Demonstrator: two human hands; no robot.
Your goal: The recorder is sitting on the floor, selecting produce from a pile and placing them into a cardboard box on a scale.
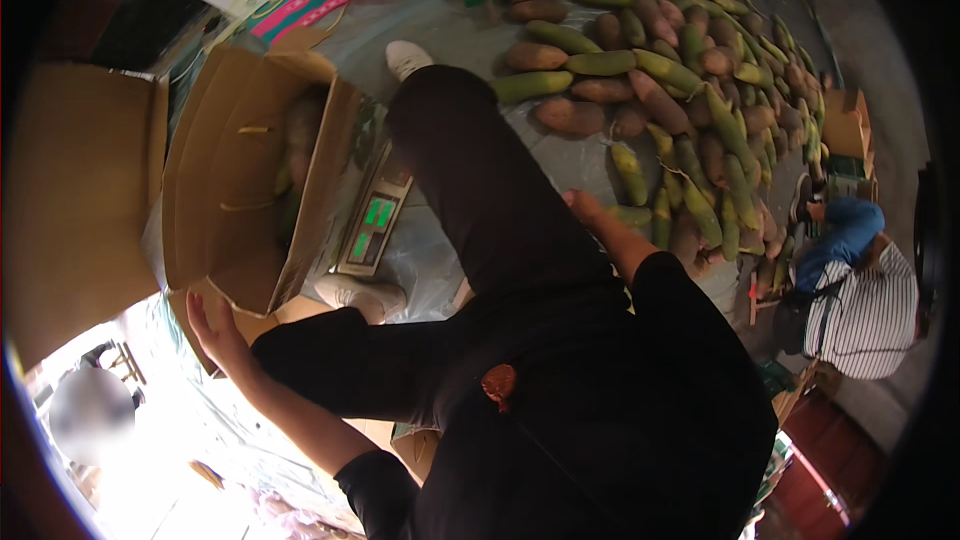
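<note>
While some vegetables (301, 140) already lie inside the carton (205, 175), many loose vegetables (690, 90) remain on the floor (572, 162); the left hand (226, 345) spreads its fingers beside the carton, the right hand (588, 210) hides its hold.

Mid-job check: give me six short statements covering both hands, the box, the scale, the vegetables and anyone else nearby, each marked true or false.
1. The left hand is near the open cardboard box. True.
2. The right hand is inside the box. False: it is beside the right thigh.
3. The scale has a lit green display. True.
4. The box is right of the scale. False: it is to its left.
5. The vegetable pile is all green. False: reddish-brown ones are mixed in.
6. A person in a striped top is at the picture's right. True.
</note>
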